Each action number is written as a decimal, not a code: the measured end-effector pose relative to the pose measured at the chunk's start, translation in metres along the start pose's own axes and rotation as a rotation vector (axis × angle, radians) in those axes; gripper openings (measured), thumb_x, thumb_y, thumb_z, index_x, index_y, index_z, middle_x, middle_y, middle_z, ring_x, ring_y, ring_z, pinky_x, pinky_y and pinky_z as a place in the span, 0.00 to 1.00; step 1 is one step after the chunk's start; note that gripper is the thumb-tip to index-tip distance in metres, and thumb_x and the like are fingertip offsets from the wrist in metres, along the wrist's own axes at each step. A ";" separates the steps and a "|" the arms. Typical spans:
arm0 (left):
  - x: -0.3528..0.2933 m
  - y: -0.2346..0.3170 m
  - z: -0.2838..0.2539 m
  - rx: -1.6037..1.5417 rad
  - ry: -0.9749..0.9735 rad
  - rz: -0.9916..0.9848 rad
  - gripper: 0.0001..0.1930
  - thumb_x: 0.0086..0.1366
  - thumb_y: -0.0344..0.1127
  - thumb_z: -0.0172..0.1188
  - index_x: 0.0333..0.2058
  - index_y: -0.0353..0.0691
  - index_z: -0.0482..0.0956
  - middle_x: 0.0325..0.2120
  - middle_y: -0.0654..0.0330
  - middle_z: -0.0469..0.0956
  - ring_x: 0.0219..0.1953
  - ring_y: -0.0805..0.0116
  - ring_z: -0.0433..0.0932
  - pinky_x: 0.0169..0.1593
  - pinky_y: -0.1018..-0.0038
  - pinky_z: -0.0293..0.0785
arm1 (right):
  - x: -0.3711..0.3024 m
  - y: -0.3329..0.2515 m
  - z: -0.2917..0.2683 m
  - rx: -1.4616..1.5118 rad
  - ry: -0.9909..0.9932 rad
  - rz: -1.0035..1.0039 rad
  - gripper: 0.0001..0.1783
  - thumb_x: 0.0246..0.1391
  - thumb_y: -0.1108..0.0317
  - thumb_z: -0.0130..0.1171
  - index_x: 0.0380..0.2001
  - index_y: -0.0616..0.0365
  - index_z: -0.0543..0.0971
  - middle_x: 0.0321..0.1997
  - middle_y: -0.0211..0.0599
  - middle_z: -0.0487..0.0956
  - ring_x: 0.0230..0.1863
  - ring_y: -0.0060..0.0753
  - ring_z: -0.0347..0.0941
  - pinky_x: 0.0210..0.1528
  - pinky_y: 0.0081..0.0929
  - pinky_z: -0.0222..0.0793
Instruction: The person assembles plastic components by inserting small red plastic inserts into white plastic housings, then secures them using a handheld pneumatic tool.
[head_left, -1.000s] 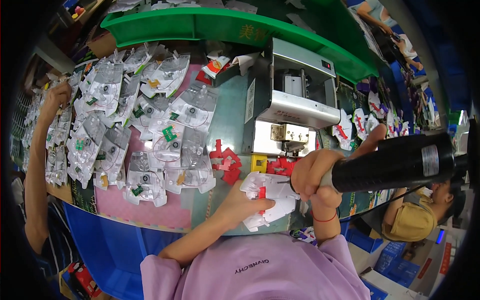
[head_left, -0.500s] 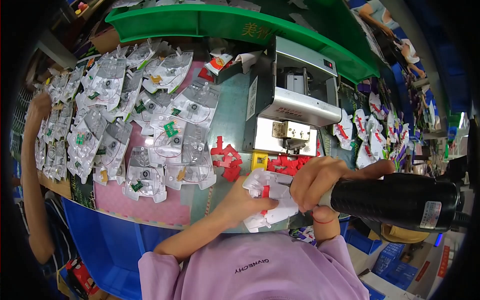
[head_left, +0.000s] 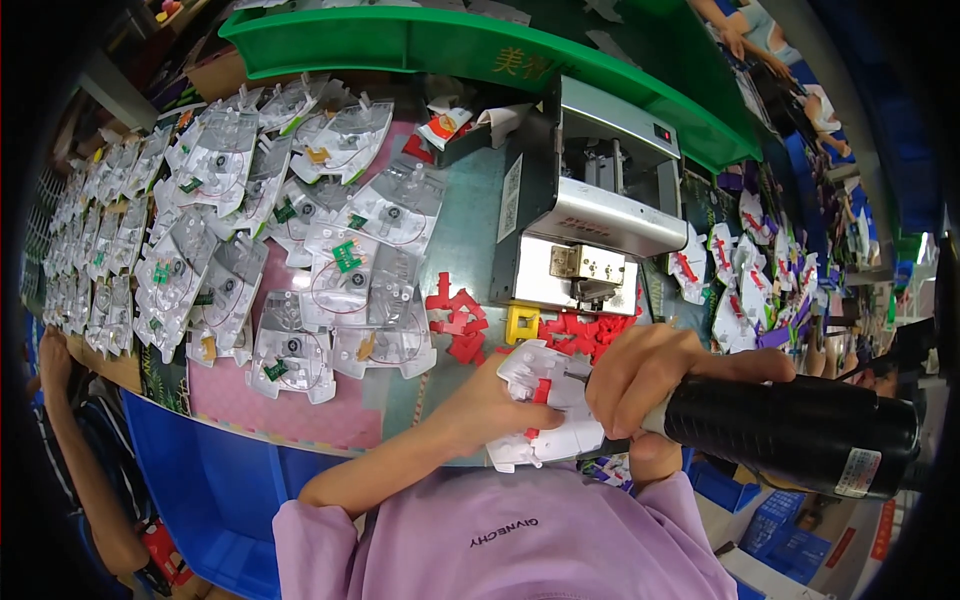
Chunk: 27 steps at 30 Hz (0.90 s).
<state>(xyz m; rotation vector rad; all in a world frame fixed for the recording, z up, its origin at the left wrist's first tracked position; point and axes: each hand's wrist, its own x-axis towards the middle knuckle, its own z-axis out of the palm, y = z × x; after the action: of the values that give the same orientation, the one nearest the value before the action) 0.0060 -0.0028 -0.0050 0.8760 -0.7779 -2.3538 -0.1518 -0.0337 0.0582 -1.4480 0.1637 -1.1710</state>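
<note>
Near the table's front edge, my left hand (head_left: pixel 478 408) grips a white plastic housing (head_left: pixel 572 438), its thumb lying across the shell beside a red plastic piece (head_left: pixel 541 391) set in it. My right hand (head_left: pixel 640 372) is wrapped round the front of a black electric screwdriver (head_left: pixel 790 425), held nearly level. Its thin bit points left at the housing's upper right part; my fingers partly hide the tip, so contact cannot be told. Just beyond the housing lie loose red plastic pieces (head_left: pixel 582 330) and a yellow block (head_left: pixel 522 324).
A metal bench machine (head_left: pixel 610 225) stands behind my hands. Many clear-and-white housings with green circuit boards (head_left: pixel 347 257) cover the left side. More white housings (head_left: pixel 735 300) with red pieces lie at right. A green tray (head_left: pixel 400 55) runs along the back; a blue bin (head_left: pixel 215 480) sits below left.
The screwdriver's rear end has dipped a little. Both hands and the housing have shifted slightly right. At far left another person's arm has drawn back from the housings toward the table's near edge.
</note>
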 end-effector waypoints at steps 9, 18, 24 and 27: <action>0.002 -0.006 0.002 0.242 0.166 0.026 0.16 0.43 0.23 0.61 0.35 0.34 0.75 0.28 0.62 0.77 0.29 0.77 0.74 0.33 0.79 0.69 | -0.003 0.000 0.002 -0.018 0.095 0.038 0.16 0.36 0.76 0.64 0.33 0.49 0.76 0.19 0.39 0.74 0.18 0.37 0.70 0.22 0.29 0.66; 0.004 -0.006 0.001 0.242 0.153 0.183 0.16 0.45 0.25 0.61 0.36 0.33 0.74 0.28 0.62 0.76 0.29 0.77 0.73 0.33 0.80 0.69 | -0.008 0.005 -0.013 -0.268 0.264 -0.055 0.08 0.41 0.70 0.60 0.21 0.57 0.71 0.15 0.33 0.71 0.18 0.31 0.69 0.23 0.24 0.65; 0.004 -0.021 -0.009 0.208 0.320 0.077 0.19 0.45 0.25 0.62 0.39 0.30 0.72 0.29 0.59 0.76 0.30 0.74 0.74 0.35 0.78 0.70 | -0.002 0.018 -0.024 -0.344 0.397 -0.071 0.08 0.42 0.72 0.58 0.20 0.58 0.68 0.15 0.32 0.69 0.17 0.26 0.67 0.21 0.21 0.63; 0.007 -0.030 -0.012 0.169 0.359 0.186 0.17 0.44 0.29 0.60 0.35 0.31 0.73 0.25 0.60 0.75 0.25 0.76 0.73 0.30 0.79 0.69 | -0.004 0.027 -0.028 -0.378 0.363 -0.034 0.07 0.44 0.74 0.56 0.24 0.60 0.66 0.17 0.33 0.69 0.18 0.23 0.65 0.21 0.20 0.62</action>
<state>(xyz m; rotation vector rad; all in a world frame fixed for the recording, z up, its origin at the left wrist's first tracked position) 0.0023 0.0101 -0.0352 1.2003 -0.8711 -1.9173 -0.1594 -0.0572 0.0278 -1.5511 0.6431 -1.4809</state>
